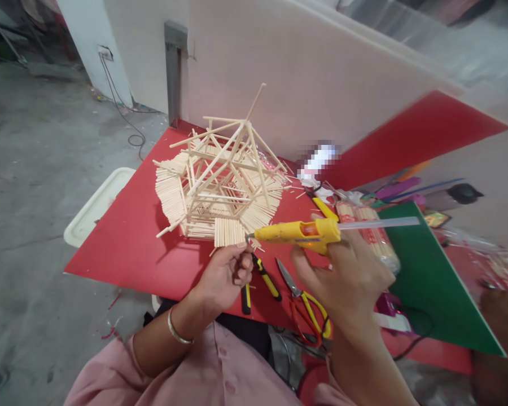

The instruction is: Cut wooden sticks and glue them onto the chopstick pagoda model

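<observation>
Pink shirt (225, 361) lies nearest. Right hand (349, 276) wraps its fingers round the glue gun (294, 231); left hand (226, 276) curls its fingers inward, any pinch unclear. Toward twelve o'clock, the stick model (222, 197) looks part-built: skirt (169, 197) mostly laid, upper frame (229, 144) bare. Surface (122, 237) gives room at nine; white panel (322, 84) blocks one.

The model (231, 160) sits on the counter (122, 242) at mid-frame, the wall (237, 62) behind; glue gun (296, 231) lower right of it, packs (376, 248) farther right, cutter (267, 279) and scissors (297, 292) lower centre.
</observation>
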Tool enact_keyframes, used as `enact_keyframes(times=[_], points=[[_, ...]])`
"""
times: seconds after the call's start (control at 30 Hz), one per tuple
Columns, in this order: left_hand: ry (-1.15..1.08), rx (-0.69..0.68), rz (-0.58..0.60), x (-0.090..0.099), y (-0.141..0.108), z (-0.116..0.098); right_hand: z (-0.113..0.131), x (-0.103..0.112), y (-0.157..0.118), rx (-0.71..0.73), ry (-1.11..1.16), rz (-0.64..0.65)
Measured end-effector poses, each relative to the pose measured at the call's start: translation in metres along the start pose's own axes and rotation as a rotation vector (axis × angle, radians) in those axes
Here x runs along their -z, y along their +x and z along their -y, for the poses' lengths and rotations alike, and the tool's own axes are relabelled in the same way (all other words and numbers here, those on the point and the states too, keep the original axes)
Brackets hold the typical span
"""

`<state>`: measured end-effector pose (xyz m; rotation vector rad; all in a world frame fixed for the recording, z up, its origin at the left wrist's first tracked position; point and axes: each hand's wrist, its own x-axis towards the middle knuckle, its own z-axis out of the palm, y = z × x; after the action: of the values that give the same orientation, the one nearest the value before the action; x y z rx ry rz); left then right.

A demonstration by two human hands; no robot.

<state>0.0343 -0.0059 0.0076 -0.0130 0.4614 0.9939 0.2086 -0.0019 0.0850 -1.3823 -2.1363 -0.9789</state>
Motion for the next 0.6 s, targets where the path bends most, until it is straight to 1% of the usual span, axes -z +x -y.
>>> enact_keyframes(times=[0.1, 0.2, 0.4, 0.6], points=[[-0.006, 0.012, 0.017, 0.001, 0.0008, -0.0002, -0.0002, 0.0001, -0.0001, 0.004, 0.001, 0.0], [0.011, 0.001, 0.004, 0.0004, 0.0003, 0.0003, -0.0002, -0.0001, -0.0001, 0.003, -0.003, 0.001], [0.087, -0.087, -0.048, -0.0038, -0.0031, 0.003, -0.0008, -0.0013, -0.0022, -0.001, -0.002, 0.005], [0.202, -0.177, -0.047, 0.0004, -0.0007, 0.0078, -0.002, -0.0033, -0.004, -0.006, -0.01, 0.012]])
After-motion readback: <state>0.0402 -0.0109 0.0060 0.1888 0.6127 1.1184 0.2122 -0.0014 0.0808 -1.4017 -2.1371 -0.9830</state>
